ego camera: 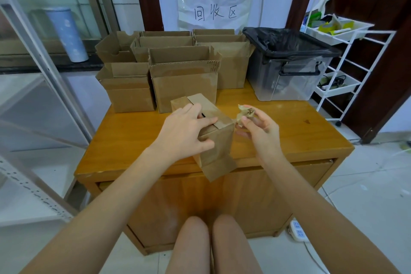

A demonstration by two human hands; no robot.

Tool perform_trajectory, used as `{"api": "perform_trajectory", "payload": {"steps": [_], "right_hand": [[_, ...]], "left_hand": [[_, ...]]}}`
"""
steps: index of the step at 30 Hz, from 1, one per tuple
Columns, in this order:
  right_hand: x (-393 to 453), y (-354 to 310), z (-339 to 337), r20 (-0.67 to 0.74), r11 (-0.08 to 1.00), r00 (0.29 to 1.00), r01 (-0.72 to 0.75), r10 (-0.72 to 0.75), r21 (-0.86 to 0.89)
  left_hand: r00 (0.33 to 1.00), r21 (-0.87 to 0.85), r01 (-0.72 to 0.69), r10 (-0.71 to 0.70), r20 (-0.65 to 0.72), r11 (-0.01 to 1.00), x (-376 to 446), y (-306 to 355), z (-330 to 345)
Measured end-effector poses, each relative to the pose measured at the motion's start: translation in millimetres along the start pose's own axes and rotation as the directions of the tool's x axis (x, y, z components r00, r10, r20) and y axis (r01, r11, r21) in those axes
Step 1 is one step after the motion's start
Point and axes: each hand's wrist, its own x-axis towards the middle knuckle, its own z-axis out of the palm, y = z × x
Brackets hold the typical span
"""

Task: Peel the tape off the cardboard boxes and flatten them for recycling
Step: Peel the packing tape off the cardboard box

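Left hand (185, 128) grips the small cardboard box (209, 131) over the wooden table's (133, 135) near edge, right hand (259, 128) pinches a crumpled tape wad (244, 113) just right of it.

Both bare forearms reached forward, converging. Left hand (185, 128) lay palm-down, fingers curled over the small brown cardboard box (213, 140), thumb on its near face. Right hand (259, 128) was raised beside it, fingertips pinching a crumpled wad of brownish tape (245, 113).
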Motion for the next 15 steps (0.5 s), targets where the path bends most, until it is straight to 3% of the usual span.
{"api": "perform_trajectory", "payload": {"steps": [4,11,15], "right_hand": [[13,-9,1,0.028,0.987,0.996,0.086,-0.083,-0.139],[18,0,-1,-0.054,0.994,0.993,-0.099,0.102,0.047],[22,2,2,-0.058,0.995,0.998,-0.043,0.038,-0.090]], "left_hand": [[1.000,0.006,0.010,-0.010,0.015,1.000,3,3,-2],[0.999,0.021,0.010,-0.010,0.030,1.000,3,5,-4],[1.000,0.009,0.004,-0.004,0.025,1.000,3,4,-4]]}}
